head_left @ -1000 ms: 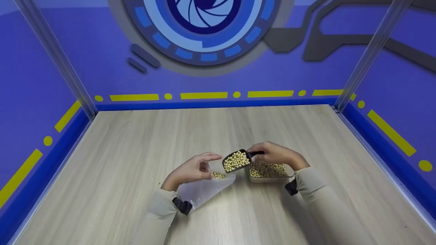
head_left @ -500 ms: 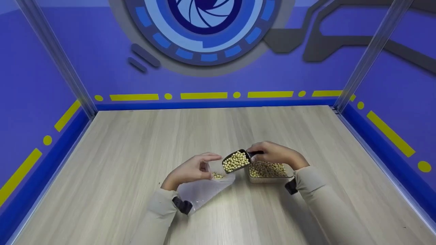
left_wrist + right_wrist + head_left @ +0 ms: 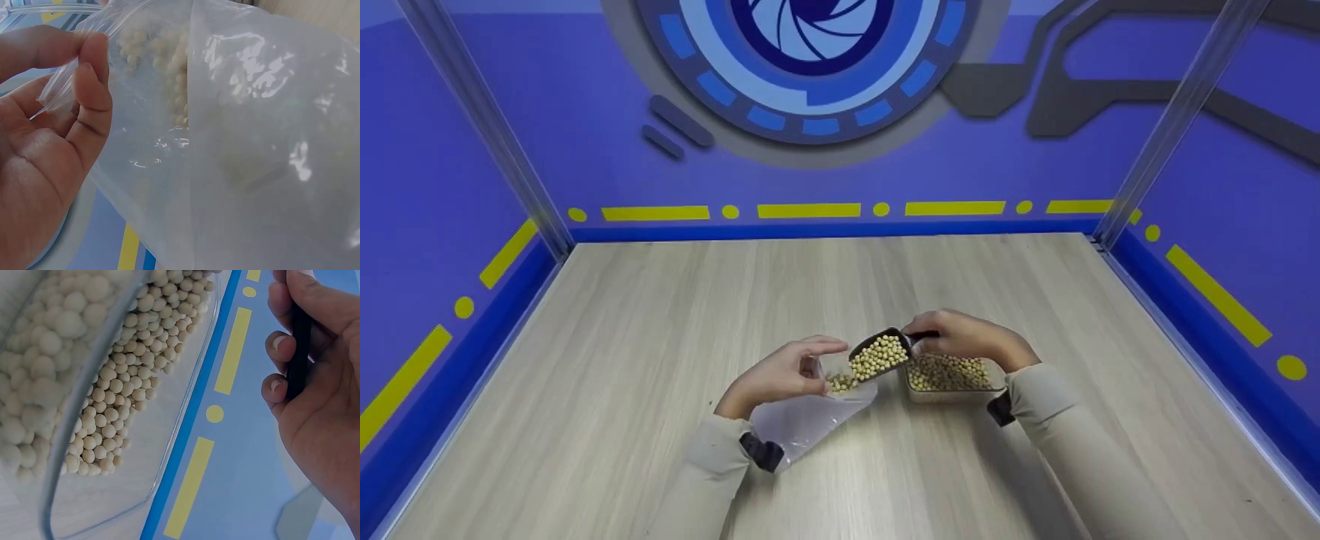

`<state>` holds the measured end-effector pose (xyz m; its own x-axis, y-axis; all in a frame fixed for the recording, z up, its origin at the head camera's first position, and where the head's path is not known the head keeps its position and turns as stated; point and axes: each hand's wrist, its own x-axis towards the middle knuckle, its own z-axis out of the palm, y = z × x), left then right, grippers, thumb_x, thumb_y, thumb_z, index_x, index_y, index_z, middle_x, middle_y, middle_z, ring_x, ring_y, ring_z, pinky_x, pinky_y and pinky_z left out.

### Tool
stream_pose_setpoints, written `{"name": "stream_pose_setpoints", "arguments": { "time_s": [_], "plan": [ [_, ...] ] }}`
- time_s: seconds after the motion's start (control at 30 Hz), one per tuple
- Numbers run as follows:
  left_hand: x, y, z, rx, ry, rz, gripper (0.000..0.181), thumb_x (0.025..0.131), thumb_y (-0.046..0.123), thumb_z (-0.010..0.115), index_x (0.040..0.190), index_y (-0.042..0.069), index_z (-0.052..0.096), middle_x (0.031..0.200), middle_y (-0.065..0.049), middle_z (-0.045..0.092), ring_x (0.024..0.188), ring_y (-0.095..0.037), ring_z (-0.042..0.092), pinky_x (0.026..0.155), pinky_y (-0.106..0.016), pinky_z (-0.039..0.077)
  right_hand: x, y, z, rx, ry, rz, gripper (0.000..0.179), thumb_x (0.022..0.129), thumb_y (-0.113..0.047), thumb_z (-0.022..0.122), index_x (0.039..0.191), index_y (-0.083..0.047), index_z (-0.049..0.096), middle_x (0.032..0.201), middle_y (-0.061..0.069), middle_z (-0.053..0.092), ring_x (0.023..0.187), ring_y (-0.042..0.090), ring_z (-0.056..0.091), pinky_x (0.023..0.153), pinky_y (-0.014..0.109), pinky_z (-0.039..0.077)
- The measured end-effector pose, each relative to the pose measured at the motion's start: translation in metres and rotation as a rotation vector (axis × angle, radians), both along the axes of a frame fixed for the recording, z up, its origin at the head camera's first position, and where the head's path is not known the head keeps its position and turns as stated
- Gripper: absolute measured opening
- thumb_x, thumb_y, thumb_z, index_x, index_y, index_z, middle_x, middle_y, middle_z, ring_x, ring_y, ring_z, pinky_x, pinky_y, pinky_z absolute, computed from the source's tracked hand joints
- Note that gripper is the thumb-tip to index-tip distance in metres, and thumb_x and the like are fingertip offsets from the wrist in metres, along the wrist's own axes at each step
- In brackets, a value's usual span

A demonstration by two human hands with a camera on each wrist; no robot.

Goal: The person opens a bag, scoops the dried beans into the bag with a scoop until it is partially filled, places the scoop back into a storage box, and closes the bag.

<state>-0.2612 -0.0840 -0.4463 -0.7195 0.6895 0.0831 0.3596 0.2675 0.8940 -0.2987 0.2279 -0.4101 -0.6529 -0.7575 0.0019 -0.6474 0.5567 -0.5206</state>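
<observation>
My left hand (image 3: 780, 375) pinches the mouth edge of a clear plastic zip bag (image 3: 802, 426). In the left wrist view, pale round soybeans (image 3: 179, 79) show through the film of the bag. My right hand (image 3: 964, 337) grips the black handle (image 3: 300, 349) of a scoop (image 3: 894, 331) heaped with soybeans (image 3: 877, 358). The scoop tilts down to the left, its lip over the bag's mouth, where more beans (image 3: 840, 382) show. Below my right hand stands a clear tub (image 3: 949, 397) holding many soybeans (image 3: 126, 377).
The tub and bag are on a wood-grain table (image 3: 697, 300). Blue printed panels (image 3: 840, 184) rise at the back and both sides, with metal posts (image 3: 510, 150) at the corners. A black wrist strap (image 3: 763, 452) is on the left sleeve.
The scoop has tipped slightly more toward the bag, and more beans show at the bag's mouth. My right hand has risen a little; my left has stayed still.
</observation>
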Motion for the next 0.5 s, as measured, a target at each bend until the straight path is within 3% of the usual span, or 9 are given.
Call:
{"name": "stream_pose_setpoints", "arguments": {
  "time_s": [0.5],
  "plan": [
    [0.0005, -0.0009, -0.0001, -0.021, 0.018, 0.013, 0.063, 0.078, -0.003, 0.061, 0.139, 0.003, 0.050, 0.144, -0.016, 0.046, 0.076, -0.008, 0.053, 0.068, -0.017, 0.047, -0.0006, -0.0022, 0.0025, 0.013, 0.011, 0.016, 0.023, 0.093, -0.011, 0.061, 0.113, -0.006, 0.070, 0.101, 0.008, 0.069, 0.090, 0.016, 0.061, 0.081, 0.033, 0.051]
  ]
}}
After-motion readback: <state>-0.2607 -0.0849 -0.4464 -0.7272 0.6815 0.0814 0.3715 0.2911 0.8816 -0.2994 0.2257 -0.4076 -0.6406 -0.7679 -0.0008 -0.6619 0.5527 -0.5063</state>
